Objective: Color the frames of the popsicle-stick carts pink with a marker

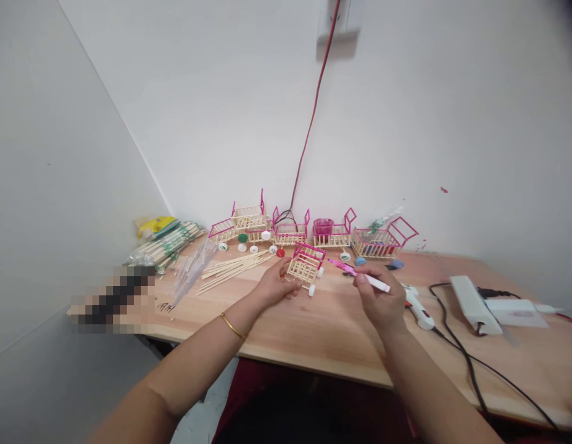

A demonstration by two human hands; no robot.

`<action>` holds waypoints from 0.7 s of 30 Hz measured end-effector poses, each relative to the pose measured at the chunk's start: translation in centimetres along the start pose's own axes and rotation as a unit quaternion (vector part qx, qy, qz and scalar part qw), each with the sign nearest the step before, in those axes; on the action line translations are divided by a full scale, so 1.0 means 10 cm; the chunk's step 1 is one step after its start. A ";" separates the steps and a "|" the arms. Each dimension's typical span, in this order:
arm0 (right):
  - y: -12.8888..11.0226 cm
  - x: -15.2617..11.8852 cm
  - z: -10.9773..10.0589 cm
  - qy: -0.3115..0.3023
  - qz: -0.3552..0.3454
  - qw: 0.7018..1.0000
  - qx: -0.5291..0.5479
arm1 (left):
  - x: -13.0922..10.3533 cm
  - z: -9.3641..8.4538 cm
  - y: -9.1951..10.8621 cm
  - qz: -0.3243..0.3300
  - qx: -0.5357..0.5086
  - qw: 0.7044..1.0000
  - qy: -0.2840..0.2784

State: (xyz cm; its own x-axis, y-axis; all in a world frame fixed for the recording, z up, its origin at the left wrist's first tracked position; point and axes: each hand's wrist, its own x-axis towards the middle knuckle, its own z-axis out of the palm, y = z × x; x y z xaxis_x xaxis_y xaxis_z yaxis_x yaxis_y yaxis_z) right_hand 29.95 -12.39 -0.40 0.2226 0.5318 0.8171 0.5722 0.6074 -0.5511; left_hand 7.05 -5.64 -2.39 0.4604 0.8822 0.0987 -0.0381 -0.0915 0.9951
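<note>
Between the thumb and fingers of my left hand point(277, 283) is a small toy cart point(305, 266) built of thin wooden sticks, tilted up off the table. Its upper bars are magenta, the lower lattice is bare wood, and white round wheels show on its right side. My right hand point(382, 301) grips a white marker point(377, 283) with a magenta-stained front end. The marker's tip points left, a short gap from the cart's upper right edge. A glue gun point(419, 308) lies just beyond my right hand.
Several similar carts line the wall, among them a cart with a pink cup point(323, 227) in it. Loose sticks point(234, 270) and bundled sticks point(174, 243) lie to the left. At right are a white power strip point(475, 305) and black cables point(456, 345). A red cord point(313, 117) hangs down the wall.
</note>
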 end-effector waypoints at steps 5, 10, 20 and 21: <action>-0.12 0.03 0.02 -0.018 -0.030 0.997 -0.061 | 0.01 -0.04 0.02 -0.017 -0.049 0.999 -0.013; -0.14 0.01 0.04 -0.043 -0.081 0.993 -0.071 | 0.02 -0.10 0.03 -0.027 -0.074 0.997 -0.005; -0.13 0.03 0.06 -0.049 -0.127 0.988 -0.069 | 0.04 -0.12 0.01 -0.024 -0.067 0.997 -0.017; -0.14 0.03 0.06 -0.051 -0.131 0.988 -0.068 | 0.04 -0.12 0.01 -0.024 -0.067 0.997 -0.018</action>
State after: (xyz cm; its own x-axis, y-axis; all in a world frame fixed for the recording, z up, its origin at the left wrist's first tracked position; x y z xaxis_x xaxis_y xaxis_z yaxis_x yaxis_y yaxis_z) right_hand 28.77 -12.67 0.51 -0.0235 0.4271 0.9039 0.7017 0.6511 -0.2894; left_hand 6.16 -4.68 -2.28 0.4957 0.8669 0.0526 -0.1314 0.0150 0.9912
